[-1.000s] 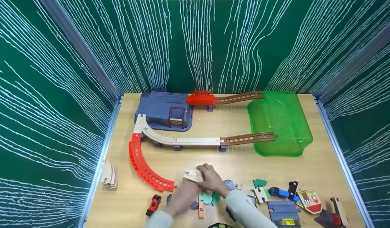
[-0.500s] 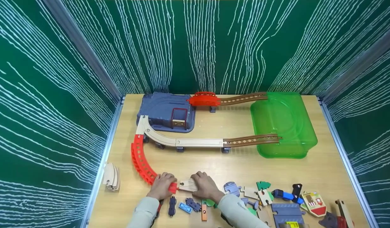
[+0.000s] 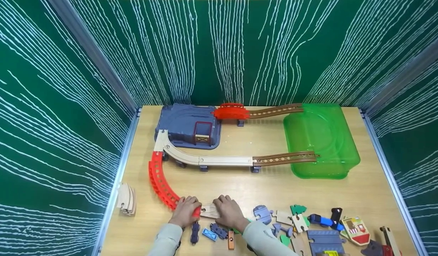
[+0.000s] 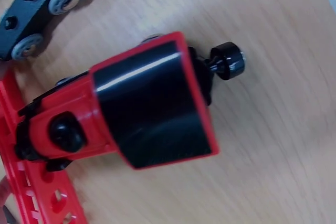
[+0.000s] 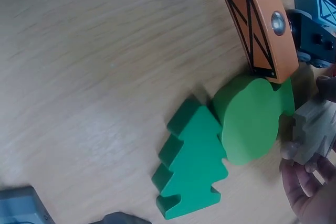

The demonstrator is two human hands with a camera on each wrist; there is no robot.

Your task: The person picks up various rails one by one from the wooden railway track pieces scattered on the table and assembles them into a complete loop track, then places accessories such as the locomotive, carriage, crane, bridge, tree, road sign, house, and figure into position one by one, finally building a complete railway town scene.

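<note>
My left hand grips the near end of a red curved toy train track, fingers over its top. My right hand holds a short pale wooden track piece, its tip right at the red track's end. In the right wrist view, fingertips and thumb pinch that wooden track piece along its edge. Below the left hand, a red toy locomotive with a black roof stands beside the red track. A green tree block and an orange wagon lie near the right hand.
A grey plastic hill base stands at the back left. Wooden track runs on supports to a brown track, which rests on an upturned green bin. Stacked curved tracks lie left; a blue locomotive lies right.
My left hand has moved left onto the red track's end. My right hand has brought the wooden track piece down against it, and the gap between them has narrowed.
</note>
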